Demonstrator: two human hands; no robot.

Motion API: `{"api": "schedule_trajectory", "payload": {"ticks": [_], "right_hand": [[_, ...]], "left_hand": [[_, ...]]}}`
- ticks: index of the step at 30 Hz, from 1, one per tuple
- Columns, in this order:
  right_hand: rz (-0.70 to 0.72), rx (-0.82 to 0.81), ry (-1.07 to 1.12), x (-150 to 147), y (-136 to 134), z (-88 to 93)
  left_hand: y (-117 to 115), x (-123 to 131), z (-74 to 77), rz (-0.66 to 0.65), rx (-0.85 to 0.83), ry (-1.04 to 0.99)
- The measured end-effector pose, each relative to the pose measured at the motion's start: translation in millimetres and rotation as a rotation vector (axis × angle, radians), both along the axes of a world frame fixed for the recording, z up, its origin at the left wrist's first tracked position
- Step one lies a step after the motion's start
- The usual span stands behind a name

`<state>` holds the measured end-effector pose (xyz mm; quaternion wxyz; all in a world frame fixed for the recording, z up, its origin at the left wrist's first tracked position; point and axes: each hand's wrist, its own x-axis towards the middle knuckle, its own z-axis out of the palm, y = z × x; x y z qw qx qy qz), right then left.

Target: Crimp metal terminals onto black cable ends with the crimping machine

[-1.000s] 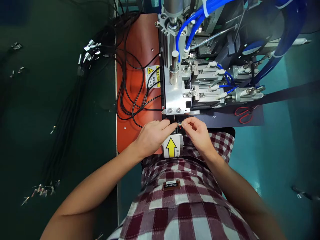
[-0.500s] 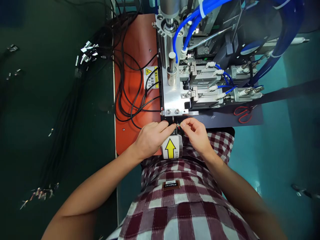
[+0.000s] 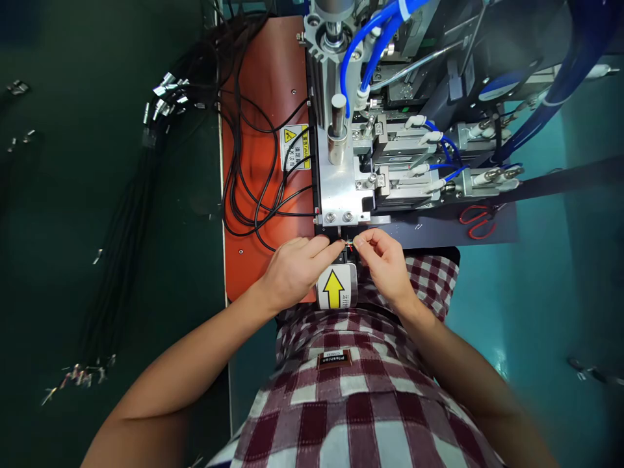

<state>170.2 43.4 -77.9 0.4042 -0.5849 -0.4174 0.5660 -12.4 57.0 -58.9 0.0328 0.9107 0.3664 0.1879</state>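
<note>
Small coloured wires show between my fingertips, just below the front end of the metal machine head. My left hand is closed, its index fingertip pressed at the left side of the wires. From the right, my right hand pinches the wire ends between thumb and index finger. A white plate with a yellow arrow lies just below the wires. Black cables loop over the orange-red mat and run to the machine's left edge.
Red-handled scissors lie on the dark board right of my hands. Blue air tubes and cylinders fill the upper right. A black cable bundle with metal connectors lies at the left. A warning label is on the mat.
The view has shifted slightly, so the machine's upper parts and the scissors appear a little further right. Both hands keep nearly the same pose at the wires.
</note>
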Motion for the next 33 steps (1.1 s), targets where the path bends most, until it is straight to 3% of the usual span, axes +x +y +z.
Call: {"api": "schedule_trajectory", "payload": {"ticks": [22,33], "right_hand": [[0.030,-0.051,0.012,1.3,0.7,1.7],[0.029,0.015,-0.124,0.3,-4.9,-1.9]], "left_hand": [[0.5,-0.5,1.9,0.011,-0.033,0.042],[0.5,-1.9,1.6,-0.003,0.012,0.058]]}}
